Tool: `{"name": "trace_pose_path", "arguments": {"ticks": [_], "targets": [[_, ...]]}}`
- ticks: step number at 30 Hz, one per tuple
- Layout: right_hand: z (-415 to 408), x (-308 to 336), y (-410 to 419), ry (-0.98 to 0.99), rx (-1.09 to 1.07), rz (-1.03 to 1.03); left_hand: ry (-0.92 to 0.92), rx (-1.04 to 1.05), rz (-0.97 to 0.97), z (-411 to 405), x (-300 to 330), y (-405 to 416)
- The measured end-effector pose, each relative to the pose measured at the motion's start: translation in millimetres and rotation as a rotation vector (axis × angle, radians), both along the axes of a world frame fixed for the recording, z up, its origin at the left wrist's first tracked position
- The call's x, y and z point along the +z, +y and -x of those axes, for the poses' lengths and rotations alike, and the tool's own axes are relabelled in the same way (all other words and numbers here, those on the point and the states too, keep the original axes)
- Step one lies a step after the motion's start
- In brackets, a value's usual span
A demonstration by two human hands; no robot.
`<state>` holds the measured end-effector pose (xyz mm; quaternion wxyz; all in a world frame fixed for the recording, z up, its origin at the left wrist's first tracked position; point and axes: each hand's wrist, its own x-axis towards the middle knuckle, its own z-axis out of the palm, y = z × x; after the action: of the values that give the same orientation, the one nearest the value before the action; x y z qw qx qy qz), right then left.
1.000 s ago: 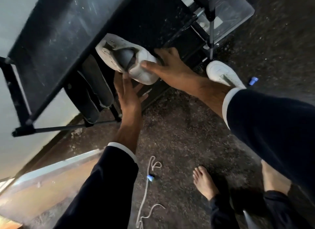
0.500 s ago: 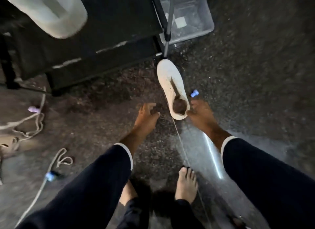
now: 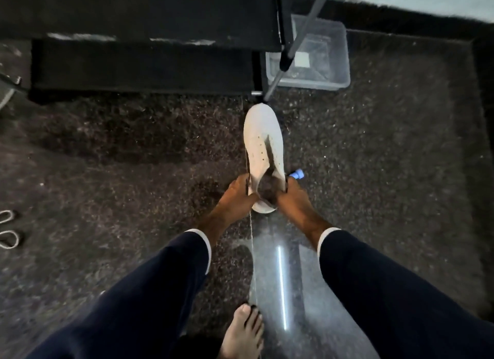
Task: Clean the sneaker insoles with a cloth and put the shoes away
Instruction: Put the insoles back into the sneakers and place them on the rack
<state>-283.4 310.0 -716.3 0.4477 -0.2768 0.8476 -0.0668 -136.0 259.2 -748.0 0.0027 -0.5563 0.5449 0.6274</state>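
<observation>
A white sneaker [image 3: 263, 142] lies on the dark speckled floor, toe pointing away toward the black shoe rack [image 3: 141, 61]. My left hand [image 3: 238, 195] grips the left side of its heel opening. My right hand [image 3: 292, 195] grips the right side of the heel. The dark inside of the shoe shows between my hands. The other sneaker and the cloth are out of view.
A clear plastic bin [image 3: 315, 61] stands right of the rack behind a slanted metal pole [image 3: 291, 48]. A small blue object [image 3: 297, 174] lies by my right fingers. White laces [image 3: 8, 230] lie at the far left. My bare foot [image 3: 244, 332] stands below.
A second ago both hands were at a sneaker on the rack shelf. The view swung down to the floor, and both hands reached in and took hold of the second sneaker's heel.
</observation>
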Motion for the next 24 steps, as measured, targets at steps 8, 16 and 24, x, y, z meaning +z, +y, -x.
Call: {"name": "trace_pose_path", "arguments": {"ticks": [8,16,24], "targets": [[5,1,-9,-0.018,0.047,-0.065,-0.015,-0.037,0.058,9,11,-4],[4,38,13,-0.158,0.034,0.055,-0.039,-0.1,0.11,-15,67,-2],[-16,163,32,-0.191,0.1,0.178,-0.031,-0.278,0.107,-43,197,-3]]}}
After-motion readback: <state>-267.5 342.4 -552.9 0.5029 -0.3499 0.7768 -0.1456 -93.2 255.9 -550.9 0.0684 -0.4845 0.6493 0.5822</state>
